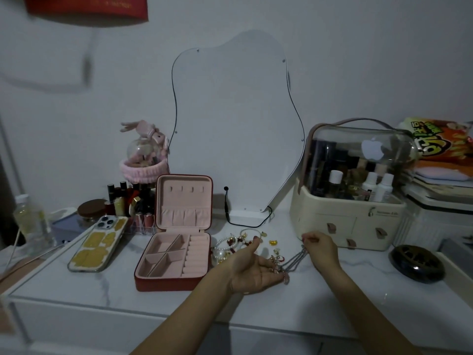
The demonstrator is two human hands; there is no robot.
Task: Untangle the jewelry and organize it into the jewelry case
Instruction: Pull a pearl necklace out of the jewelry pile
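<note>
A red jewelry case (174,252) with a pink lining stands open on the white marble tabletop, its lid upright. Its compartments look empty. To its right lies a tangled heap of jewelry (236,243): pearls, red beads, gold rings and charms. My left hand (252,270) is held palm up beside the heap, fingers relaxed, with charms and one end of a grey beaded chain (294,260) lying across its fingers. My right hand (320,245) pinches the other end of that chain and holds it taut, lifted off the table.
A phone (98,243) in a yellow-patterned case lies left of the jewelry case, with lipsticks and bottles (133,201) behind. A curvy mirror (238,129) with a black cable leans on the wall. A cream cosmetics organizer (350,201) stands at right, a dark oval object (417,262) beside it.
</note>
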